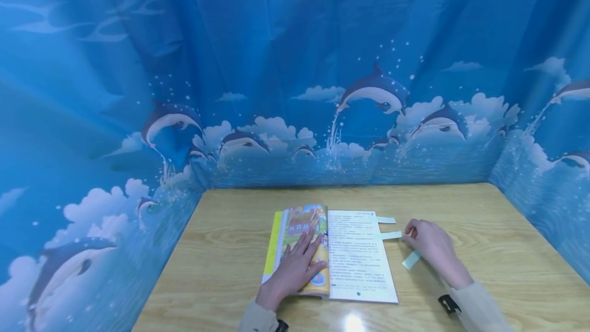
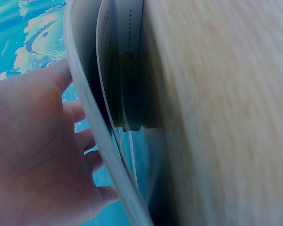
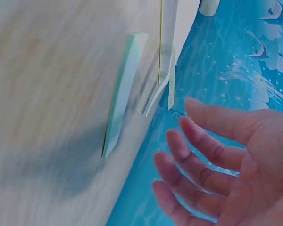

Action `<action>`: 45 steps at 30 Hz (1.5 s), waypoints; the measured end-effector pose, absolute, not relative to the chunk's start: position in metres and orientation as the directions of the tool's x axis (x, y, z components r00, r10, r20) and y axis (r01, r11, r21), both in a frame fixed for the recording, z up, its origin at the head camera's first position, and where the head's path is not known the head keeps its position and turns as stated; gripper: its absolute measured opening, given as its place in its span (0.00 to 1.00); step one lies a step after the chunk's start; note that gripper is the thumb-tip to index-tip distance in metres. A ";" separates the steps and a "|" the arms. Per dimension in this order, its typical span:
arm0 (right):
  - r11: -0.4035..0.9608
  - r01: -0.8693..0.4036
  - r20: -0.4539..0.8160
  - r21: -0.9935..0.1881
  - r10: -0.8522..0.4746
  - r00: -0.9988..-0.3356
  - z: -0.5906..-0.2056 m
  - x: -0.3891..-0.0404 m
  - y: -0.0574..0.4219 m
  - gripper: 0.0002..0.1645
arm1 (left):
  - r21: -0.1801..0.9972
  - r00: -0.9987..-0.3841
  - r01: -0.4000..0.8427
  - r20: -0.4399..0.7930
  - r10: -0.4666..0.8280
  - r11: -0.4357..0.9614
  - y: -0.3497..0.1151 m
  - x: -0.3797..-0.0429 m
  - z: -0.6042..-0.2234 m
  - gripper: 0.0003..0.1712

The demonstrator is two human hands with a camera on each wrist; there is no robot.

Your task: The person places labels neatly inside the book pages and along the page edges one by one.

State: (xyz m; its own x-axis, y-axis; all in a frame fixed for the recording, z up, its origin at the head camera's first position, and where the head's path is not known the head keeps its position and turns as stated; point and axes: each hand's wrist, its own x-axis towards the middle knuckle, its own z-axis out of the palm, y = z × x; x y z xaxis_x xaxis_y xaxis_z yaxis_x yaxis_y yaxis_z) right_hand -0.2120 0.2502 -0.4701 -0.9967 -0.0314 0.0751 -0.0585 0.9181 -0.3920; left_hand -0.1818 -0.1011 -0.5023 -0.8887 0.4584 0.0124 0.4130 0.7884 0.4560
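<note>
- Right grip [image 1: 429, 244]: empty, fingers loosely bent, near the lower of 2 tabs [image 1: 391, 235] jutting from the book [image 1: 361, 265].
- Pad [image 1: 411, 260]: on the desk [image 1: 207, 250], nearer the right grip, long axis slanting beneath it (partly hidden).
- Left grip [image 1: 298, 265]: flat on the book.

White printed book page [image 1: 359, 257]: text too small to read. Colourful illustrated page [image 1: 299, 221]: partly under left hand [image 1: 297, 268]. Loose pale-green paper strip [image 1: 411, 260]: one end hidden behind right hand [image 1: 430, 243], head view.
</note>
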 end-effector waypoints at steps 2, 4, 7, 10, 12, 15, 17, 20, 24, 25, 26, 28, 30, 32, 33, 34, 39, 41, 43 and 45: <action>0.935 -0.058 0.067 -0.349 -0.037 -0.997 -0.470 -0.206 0.252 0.11 | 0.461 -0.888 0.415 0.017 0.459 0.785 -0.101 -0.182 -0.502 0.40; 0.951 -0.050 0.043 -0.304 -0.039 -0.998 -0.471 -0.201 0.253 0.16 | 0.464 -0.888 0.413 0.014 0.460 0.784 -0.101 -0.181 -0.501 0.40; 0.966 -0.036 -0.012 -0.256 -0.040 -0.999 -0.472 -0.194 0.253 0.26 | 0.472 -0.888 0.408 0.007 0.459 0.782 -0.101 -0.181 -0.500 0.40; 0.969 -0.019 -0.060 -0.246 -0.035 -0.998 -0.474 -0.189 0.253 0.33 | 0.469 -0.888 0.407 0.004 0.459 0.784 -0.101 -0.181 -0.500 0.40; 0.969 -0.013 -0.078 -0.249 -0.034 -0.996 -0.475 -0.187 0.252 0.35 | 0.465 -0.888 0.410 0.007 0.460 0.784 -0.100 -0.182 -0.500 0.41; 0.967 -0.016 -0.095 -0.253 -0.041 -0.995 -0.476 -0.185 0.252 0.35 | 0.460 -0.887 0.416 0.013 0.462 0.785 -0.100 -0.183 -0.501 0.41; 0.967 -0.034 -0.092 -0.251 -0.059 -0.994 -0.478 -0.185 0.254 0.33 | 0.457 -0.886 0.418 0.014 0.463 0.785 -0.100 -0.183 -0.501 0.41; 0.965 -0.053 -0.080 -0.258 -0.076 -0.994 -0.479 -0.185 0.256 0.30 | 0.459 -0.886 0.417 0.012 0.464 0.785 -0.101 -0.183 -0.502 0.41; 0.962 -0.055 -0.078 -0.267 -0.078 -0.994 -0.480 -0.185 0.256 0.32 | 0.458 -0.887 0.414 0.009 0.462 0.786 -0.101 -0.182 -0.501 0.41; 0.963 -0.052 -0.079 -0.265 -0.076 -0.994 -0.480 -0.185 0.255 0.33 | 0.459 -0.887 0.415 0.010 0.462 0.786 -0.101 -0.182 -0.501 0.41; 0.964 -0.051 -0.079 -0.262 -0.075 -0.994 -0.481 -0.185 0.255 0.34 | 0.458 -0.887 0.415 0.011 0.462 0.786 -0.101 -0.182 -0.501 0.41; 0.966 -0.044 -0.081 -0.256 -0.067 -0.994 -0.483 -0.184 0.253 0.35 | 0.455 -0.887 0.417 0.013 0.462 0.787 -0.101 -0.182 -0.500 0.40; 0.969 -0.039 -0.086 -0.245 -0.062 -0.994 -0.483 -0.184 0.252 0.35 | 0.454 -0.886 0.418 0.014 0.463 0.787 -0.102 -0.182 -0.500 0.40; 0.967 -0.046 -0.088 -0.249 -0.070 -0.994 -0.482 -0.185 0.252 0.34 | 0.453 -0.888 0.413 0.008 0.460 0.790 -0.102 -0.181 -0.500 0.40; 0.967 -0.050 -0.094 -0.250 -0.076 -0.993 -0.482 -0.185 0.253 0.34 | 0.453 -0.889 0.411 0.006 0.459 0.791 -0.102 -0.181 -0.500 0.41; 0.965 -0.058 -0.099 -0.256 -0.086 -0.991 -0.481 -0.185 0.254 0.33 | 0.455 -0.889 0.411 0.006 0.459 0.790 -0.102 -0.181 -0.500 0.41; 0.952 -0.093 -0.107 -0.291 -0.129 -0.986 -0.479 -0.183 0.258 0.21 | 0.456 -0.887 0.417 0.015 0.461 0.787 -0.102 -0.182 -0.502 0.41; 0.951 -0.099 -0.110 -0.293 -0.137 -0.985 -0.480 -0.182 0.258 0.19 | 0.456 -0.886 0.418 0.016 0.463 0.786 -0.102 -0.182 -0.503 0.41; 0.955 -0.110 -0.108 -0.275 -0.145 -0.984 -0.482 -0.182 0.257 0.22 | 0.457 -0.886 0.418 0.012 0.464 0.785 -0.102 -0.183 -0.503 0.41; 0.960 -0.133 -0.093 -0.248 -0.160 -0.983 -0.483 -0.182 0.254 0.24 | 0.458 -0.885 0.418 0.013 0.464 0.785 -0.102 -0.184 -0.503 0.41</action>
State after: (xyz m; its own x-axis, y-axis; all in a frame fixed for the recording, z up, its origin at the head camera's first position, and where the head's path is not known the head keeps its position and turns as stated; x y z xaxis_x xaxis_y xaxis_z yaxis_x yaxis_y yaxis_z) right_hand -0.1818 0.2542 -0.4831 -0.9827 -0.1602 -0.0925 -0.1331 0.9596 -0.2477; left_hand -0.1835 -0.1021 -0.5029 -0.8855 0.4645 0.0130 0.4182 0.7846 0.4578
